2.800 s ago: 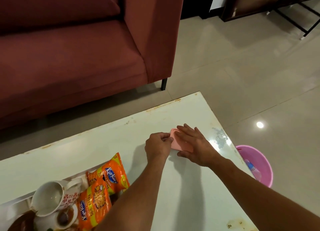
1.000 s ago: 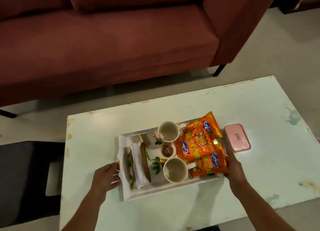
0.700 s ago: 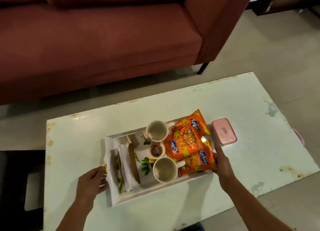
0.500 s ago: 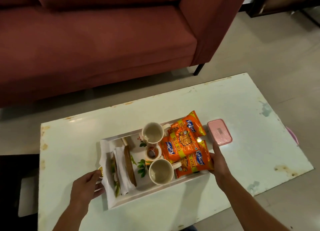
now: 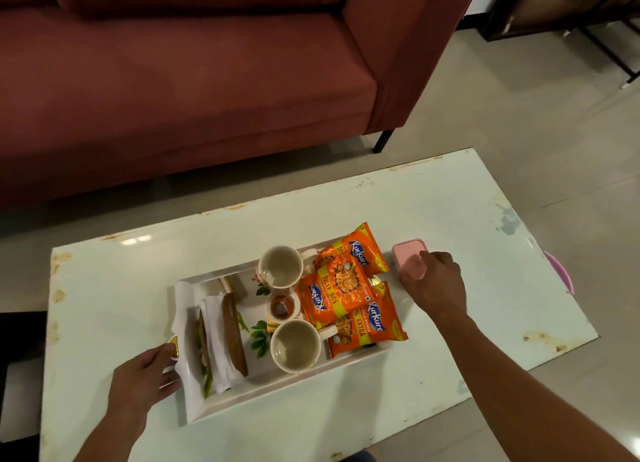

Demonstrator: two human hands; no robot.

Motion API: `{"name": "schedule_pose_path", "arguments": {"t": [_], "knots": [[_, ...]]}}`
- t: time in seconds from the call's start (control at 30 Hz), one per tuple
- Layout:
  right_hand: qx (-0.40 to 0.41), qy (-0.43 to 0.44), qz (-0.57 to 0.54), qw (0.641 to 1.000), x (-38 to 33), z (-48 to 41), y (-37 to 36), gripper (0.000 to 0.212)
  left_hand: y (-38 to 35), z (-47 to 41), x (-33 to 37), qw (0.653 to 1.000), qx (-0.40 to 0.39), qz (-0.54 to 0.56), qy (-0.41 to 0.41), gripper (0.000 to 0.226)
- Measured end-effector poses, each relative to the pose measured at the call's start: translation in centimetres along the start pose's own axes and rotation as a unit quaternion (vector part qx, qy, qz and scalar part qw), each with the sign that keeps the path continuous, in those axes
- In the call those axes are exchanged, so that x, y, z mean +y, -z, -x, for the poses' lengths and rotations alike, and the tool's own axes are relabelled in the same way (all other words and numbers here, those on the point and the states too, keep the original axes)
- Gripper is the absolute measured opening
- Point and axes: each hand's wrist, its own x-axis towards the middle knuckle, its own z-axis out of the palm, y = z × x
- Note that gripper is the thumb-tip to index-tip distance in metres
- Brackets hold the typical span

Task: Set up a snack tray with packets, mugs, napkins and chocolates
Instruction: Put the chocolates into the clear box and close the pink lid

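A white tray (image 5: 263,392) lies on the white table (image 5: 450,212). It carries two cream mugs (image 5: 281,266) (image 5: 295,346), a small cup of brown pieces (image 5: 282,305), three orange snack packets (image 5: 341,288), white napkins (image 5: 221,337) and a brown holder (image 5: 233,333). My left hand (image 5: 143,375) grips the tray's left end at its gold handle (image 5: 173,345). My right hand (image 5: 433,283) curls over a pink lidded box (image 5: 407,252) just right of the tray.
A maroon sofa (image 5: 194,80) stands behind the table, one black leg near the table's far right corner. A pink bucket (image 5: 562,274) peeks out past the right edge. A dark seat (image 5: 17,340) sits at the left.
My right hand left the tray's right end and moved up onto the pink box. My left hand stays on the tray's left handle. The camera drifted slightly.
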Motion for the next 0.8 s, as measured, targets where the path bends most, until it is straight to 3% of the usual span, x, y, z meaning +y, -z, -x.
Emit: {"name": "schedule_pose_path", "arguments": {"t": [0.17,0.53,0.6,0.67,0.8], "knots": [[0.022,-0.001,0.021,1.000,1.0,0.5,0.1,0.052,-0.3,0.4,0.4,1.000,0.003,-0.004,0.004,0.011],[0.042,0.001,0.064,0.997,0.7,1.6,-0.2,0.055,-0.4,0.9,1.0,0.999,0.023,-0.044,-0.008,0.019],[0.099,0.020,0.046,0.994,0.4,2.6,-0.3,0.051,-0.8,1.7,1.5,0.983,0.069,-0.159,-0.056,0.025],[0.147,0.051,-0.008,0.988,-0.9,3.8,0.2,0.041,-0.8,3.0,3.0,0.940,0.145,-0.288,-0.109,0.031],[0.176,0.162,-0.115,0.964,-6.0,5.8,2.8,0.018,-2.4,7.1,9.2,0.914,0.218,-0.276,-0.201,0.035]]}}
